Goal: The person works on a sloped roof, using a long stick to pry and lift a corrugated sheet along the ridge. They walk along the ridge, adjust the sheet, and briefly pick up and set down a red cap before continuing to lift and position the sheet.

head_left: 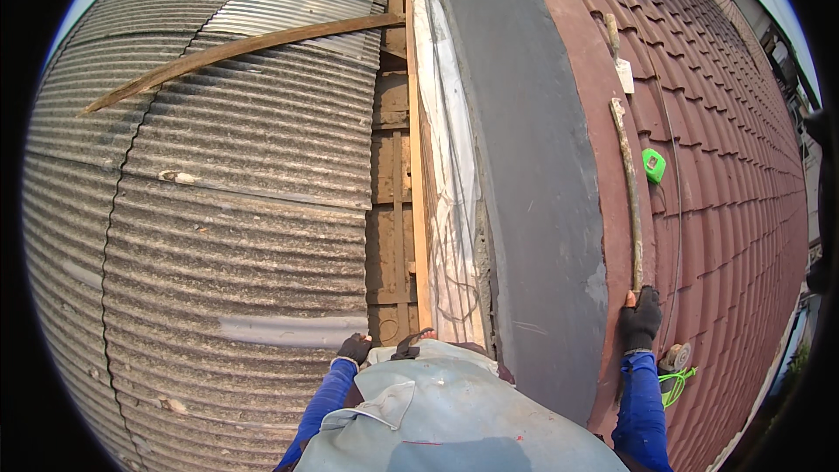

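Observation:
My right hand [642, 320], in a dark glove with bare fingertips, is closed around the near end of a long, pale, dirt-crusted bar [629, 177]. The bar lies lengthwise along the reddish band beside the tiles, its far end slightly bent. My left hand [355, 348], gloved too, rests low at the edge of the grey corrugated roof sheets [253, 262]. Its fingers are partly hidden, and whether they grip anything cannot be made out. A green tape measure [653, 165] sits on the tiles right of the bar. Beyond the bar lies a wooden-handled tool with a flat white end [623, 75].
A wooden plank [236, 51] lies across the corrugated sheets. Between the roofs run an open gap with timber [421, 236], a white sheet [434, 122] and a smooth grey band [542, 210]. Reddish-brown tiles [734, 183] slope away right. Green cord [675, 386] and a round roll [676, 356] lie near my right forearm.

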A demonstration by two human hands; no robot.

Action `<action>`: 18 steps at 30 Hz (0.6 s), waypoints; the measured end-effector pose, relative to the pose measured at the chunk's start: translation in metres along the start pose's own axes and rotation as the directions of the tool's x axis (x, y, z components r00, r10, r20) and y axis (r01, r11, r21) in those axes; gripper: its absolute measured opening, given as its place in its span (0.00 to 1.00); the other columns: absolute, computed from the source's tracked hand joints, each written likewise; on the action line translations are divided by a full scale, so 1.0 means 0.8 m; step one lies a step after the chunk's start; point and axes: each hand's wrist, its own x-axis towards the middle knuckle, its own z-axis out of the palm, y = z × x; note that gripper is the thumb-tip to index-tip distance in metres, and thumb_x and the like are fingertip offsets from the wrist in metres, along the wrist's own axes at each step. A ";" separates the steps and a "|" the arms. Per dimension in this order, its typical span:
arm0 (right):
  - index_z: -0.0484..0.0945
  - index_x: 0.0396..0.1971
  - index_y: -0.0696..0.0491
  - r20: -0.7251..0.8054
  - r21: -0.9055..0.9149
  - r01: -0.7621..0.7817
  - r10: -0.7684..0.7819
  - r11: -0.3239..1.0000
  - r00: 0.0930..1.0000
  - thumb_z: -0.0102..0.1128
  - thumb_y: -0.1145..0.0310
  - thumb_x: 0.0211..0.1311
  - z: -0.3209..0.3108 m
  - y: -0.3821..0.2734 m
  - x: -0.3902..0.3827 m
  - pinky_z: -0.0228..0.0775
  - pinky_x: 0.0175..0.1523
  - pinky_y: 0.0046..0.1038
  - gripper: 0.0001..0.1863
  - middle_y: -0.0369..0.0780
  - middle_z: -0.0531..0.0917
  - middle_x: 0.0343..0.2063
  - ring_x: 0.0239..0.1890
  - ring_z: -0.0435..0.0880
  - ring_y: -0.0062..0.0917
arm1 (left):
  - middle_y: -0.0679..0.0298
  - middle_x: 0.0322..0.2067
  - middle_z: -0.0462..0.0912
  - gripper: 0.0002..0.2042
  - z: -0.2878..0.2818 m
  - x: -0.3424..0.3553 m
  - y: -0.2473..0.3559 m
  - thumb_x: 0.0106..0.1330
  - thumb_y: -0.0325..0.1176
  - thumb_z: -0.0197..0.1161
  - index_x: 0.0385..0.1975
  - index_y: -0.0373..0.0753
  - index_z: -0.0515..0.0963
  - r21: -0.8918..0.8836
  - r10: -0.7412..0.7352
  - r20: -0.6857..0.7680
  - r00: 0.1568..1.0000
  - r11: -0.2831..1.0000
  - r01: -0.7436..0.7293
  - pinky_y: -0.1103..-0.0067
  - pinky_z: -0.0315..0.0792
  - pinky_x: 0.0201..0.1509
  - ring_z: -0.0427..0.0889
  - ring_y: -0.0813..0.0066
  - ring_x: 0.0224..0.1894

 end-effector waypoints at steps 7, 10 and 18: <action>0.74 0.43 0.59 -0.030 -0.007 0.004 -0.005 1.000 1.000 0.54 0.54 0.65 0.000 -0.001 0.000 0.71 0.42 0.47 0.21 0.52 0.79 0.37 0.39 0.79 0.52 | 0.43 0.50 0.81 0.26 -0.006 -0.010 0.018 0.68 0.51 0.55 0.52 0.34 0.77 -0.065 -0.072 -0.005 0.997 0.995 0.072 0.63 0.73 0.58 0.80 0.48 0.55; 0.74 0.44 0.59 -0.056 -0.006 0.019 -0.019 1.000 0.998 0.54 0.55 0.65 -0.002 -0.004 -0.001 0.71 0.42 0.47 0.21 0.53 0.79 0.37 0.40 0.79 0.52 | 0.43 0.50 0.81 0.26 -0.011 -0.014 0.025 0.68 0.51 0.55 0.53 0.33 0.76 -0.054 -0.065 -0.013 0.998 0.996 0.064 0.64 0.73 0.59 0.79 0.47 0.55; 0.74 0.44 0.59 0.020 0.019 -0.003 0.003 1.000 1.000 0.55 0.56 0.65 -0.006 -0.004 0.001 0.71 0.44 0.48 0.20 0.55 0.79 0.39 0.41 0.79 0.53 | 0.44 0.47 0.82 0.24 -0.010 -0.011 0.019 0.67 0.50 0.55 0.49 0.34 0.78 -0.014 -0.039 -0.045 0.998 0.999 0.039 0.63 0.74 0.56 0.80 0.46 0.51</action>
